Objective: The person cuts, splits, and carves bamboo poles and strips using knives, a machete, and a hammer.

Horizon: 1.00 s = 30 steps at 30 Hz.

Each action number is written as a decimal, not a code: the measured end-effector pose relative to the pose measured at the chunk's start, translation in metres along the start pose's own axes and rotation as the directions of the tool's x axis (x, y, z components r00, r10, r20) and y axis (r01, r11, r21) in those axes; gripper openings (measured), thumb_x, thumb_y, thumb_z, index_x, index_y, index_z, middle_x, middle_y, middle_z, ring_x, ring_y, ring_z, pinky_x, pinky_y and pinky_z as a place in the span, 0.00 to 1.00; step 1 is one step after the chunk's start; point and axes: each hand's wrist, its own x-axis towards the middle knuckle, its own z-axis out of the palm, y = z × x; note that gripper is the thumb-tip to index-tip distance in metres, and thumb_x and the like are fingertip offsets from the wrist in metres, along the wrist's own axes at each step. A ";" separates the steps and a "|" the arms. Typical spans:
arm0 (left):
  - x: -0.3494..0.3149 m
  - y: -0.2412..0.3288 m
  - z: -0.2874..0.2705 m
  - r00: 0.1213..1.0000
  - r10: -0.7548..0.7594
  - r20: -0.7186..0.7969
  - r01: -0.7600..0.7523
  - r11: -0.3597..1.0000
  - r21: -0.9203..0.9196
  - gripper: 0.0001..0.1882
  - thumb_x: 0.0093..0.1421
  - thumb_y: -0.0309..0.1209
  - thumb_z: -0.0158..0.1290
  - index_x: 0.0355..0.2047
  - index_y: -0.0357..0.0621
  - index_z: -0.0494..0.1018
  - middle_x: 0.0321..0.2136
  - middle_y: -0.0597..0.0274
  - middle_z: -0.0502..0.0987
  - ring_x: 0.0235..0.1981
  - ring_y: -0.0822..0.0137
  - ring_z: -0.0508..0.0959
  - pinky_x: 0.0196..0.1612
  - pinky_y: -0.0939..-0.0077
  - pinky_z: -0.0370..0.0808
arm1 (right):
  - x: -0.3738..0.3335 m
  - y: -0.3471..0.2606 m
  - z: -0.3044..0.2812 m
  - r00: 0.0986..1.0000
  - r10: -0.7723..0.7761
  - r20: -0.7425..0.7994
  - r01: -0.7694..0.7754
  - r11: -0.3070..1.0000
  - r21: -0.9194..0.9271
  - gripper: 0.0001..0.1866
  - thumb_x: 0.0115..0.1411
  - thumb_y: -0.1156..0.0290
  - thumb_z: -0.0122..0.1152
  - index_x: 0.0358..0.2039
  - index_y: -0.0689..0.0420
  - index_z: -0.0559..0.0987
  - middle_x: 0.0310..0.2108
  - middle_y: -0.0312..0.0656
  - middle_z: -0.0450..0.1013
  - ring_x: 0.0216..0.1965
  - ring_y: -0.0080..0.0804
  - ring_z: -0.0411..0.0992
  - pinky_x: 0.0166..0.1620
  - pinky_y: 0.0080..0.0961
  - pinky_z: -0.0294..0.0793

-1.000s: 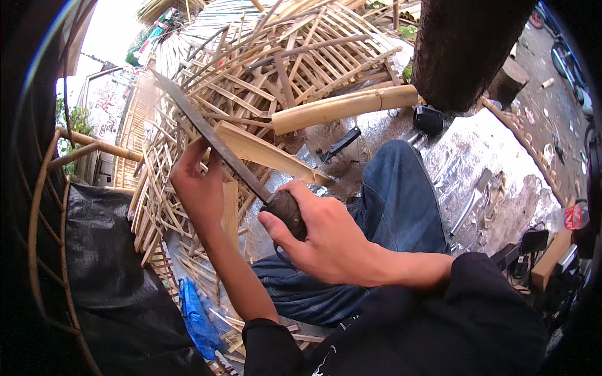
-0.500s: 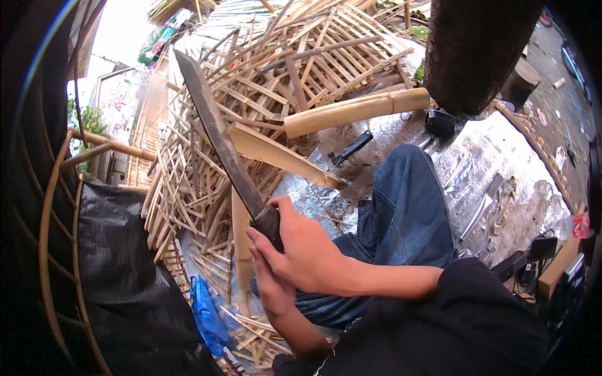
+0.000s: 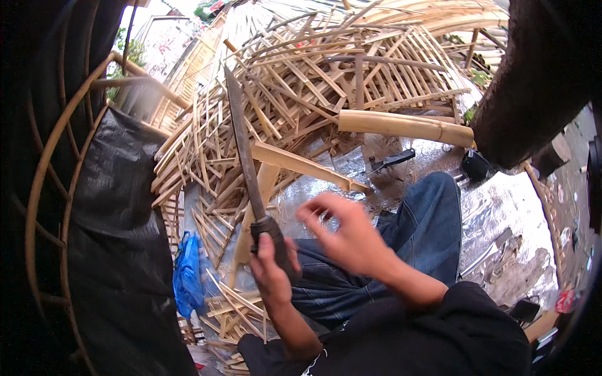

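My left hand [image 3: 273,276] is wrapped round the dark handle of a machete [image 3: 243,147]. Its long worn blade points up and away, leaning slightly left. To the right of the handle, my right hand [image 3: 351,235] hangs in the air above my jeans, fingers curved and apart, holding nothing that I can see. Behind the blade lies a split bamboo piece [image 3: 301,166], its narrow end to the right. Another pale bamboo strip [image 3: 251,219] runs down past the blade and handle, partly hidden.
A large heap of bamboo slats [image 3: 282,88] spreads across the far side. A thick bamboo length [image 3: 404,127] lies near a dark post [image 3: 527,81]. A black-handled tool [image 3: 392,160] and another blade [image 3: 486,252] rest on silvery sheeting [image 3: 514,207]. A blue bag [image 3: 187,272] lies left.
My right hand has come off the machete handle and moved right. My left hand keeps hold, and the blade stands more upright. The whole view has shifted.
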 end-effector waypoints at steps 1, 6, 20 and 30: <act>-0.001 0.008 0.004 0.997 -0.037 -0.064 0.027 0.988 -0.151 0.32 0.66 0.57 0.35 0.47 0.38 0.67 0.15 0.66 0.65 0.08 0.73 0.61 0.14 0.78 0.59 | 0.009 0.016 -0.004 0.992 -0.071 -0.109 0.060 0.993 -0.097 0.17 0.58 0.67 0.62 0.45 0.62 0.75 0.39 0.49 0.74 0.39 0.38 0.74 0.44 0.30 0.71; 0.004 0.005 -0.033 0.989 -0.019 0.145 0.053 0.971 -0.234 0.31 0.66 0.56 0.40 0.46 0.36 0.65 0.13 0.66 0.60 0.07 0.72 0.61 0.12 0.77 0.59 | 0.087 0.105 0.000 0.863 -0.397 -0.313 0.278 0.890 -0.361 0.17 0.56 0.67 0.65 0.43 0.62 0.76 0.38 0.47 0.75 0.38 0.38 0.74 0.42 0.31 0.72; 0.045 0.044 -0.071 0.997 -0.040 0.073 0.033 0.994 0.101 0.34 0.58 0.33 0.60 0.59 0.35 0.55 0.24 0.65 0.71 0.15 0.79 0.66 0.17 0.84 0.63 | 0.108 0.128 0.042 0.964 -0.200 -0.177 0.194 0.980 -0.051 0.14 0.62 0.66 0.61 0.26 0.64 0.73 0.14 0.38 0.62 0.19 0.21 0.56 0.22 0.24 0.60; 0.130 0.060 -0.098 0.950 0.225 0.219 -0.306 0.819 0.485 0.31 0.57 0.40 0.61 0.54 0.34 0.63 0.22 0.66 0.72 0.17 0.78 0.69 0.19 0.84 0.67 | 0.121 0.135 0.045 0.898 -0.124 -0.422 0.104 0.992 -0.070 0.07 0.58 0.74 0.59 0.36 0.64 0.77 0.20 0.50 0.72 0.21 0.29 0.69 0.28 0.27 0.68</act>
